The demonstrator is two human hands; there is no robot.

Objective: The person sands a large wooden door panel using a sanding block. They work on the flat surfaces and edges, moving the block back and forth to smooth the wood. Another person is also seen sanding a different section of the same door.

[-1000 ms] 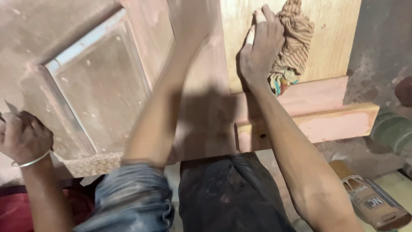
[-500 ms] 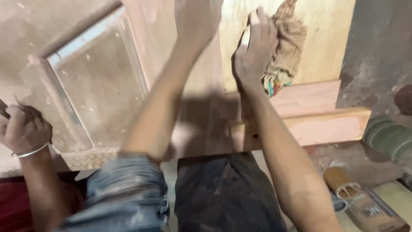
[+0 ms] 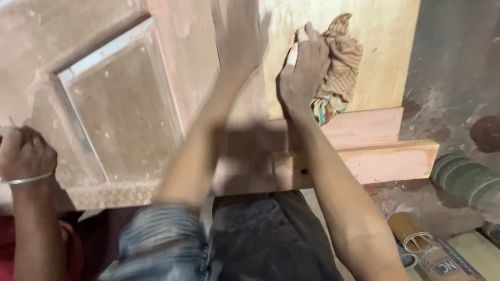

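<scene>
A pinkish wooden door panel (image 3: 177, 67) with a recessed framed rectangle (image 3: 117, 109) lies before me. My left hand (image 3: 240, 36) rests flat with fingers spread on the panel's upright rail, blurred by motion. My right hand (image 3: 302, 70) grips a bunched, striped brown rag (image 3: 341, 62) and a small pale object against the lighter plywood sheet (image 3: 375, 47). Another person's hand (image 3: 23, 153), wearing a thin metal bangle, is closed on a thin tool at the panel's left edge.
A pink wooden batten (image 3: 385, 161) with a small hole juts right from under the panel. On the dusty floor at right lie a green ribbed roll (image 3: 466, 179), a dark red disc (image 3: 487, 132), and a brown tin (image 3: 416, 234). My jeans-clad knees (image 3: 161, 244) fill the bottom.
My left hand has slid down into view on the rail. My right hand with the rag has shifted slightly down and left. The other person's hand has stayed at the left edge.
</scene>
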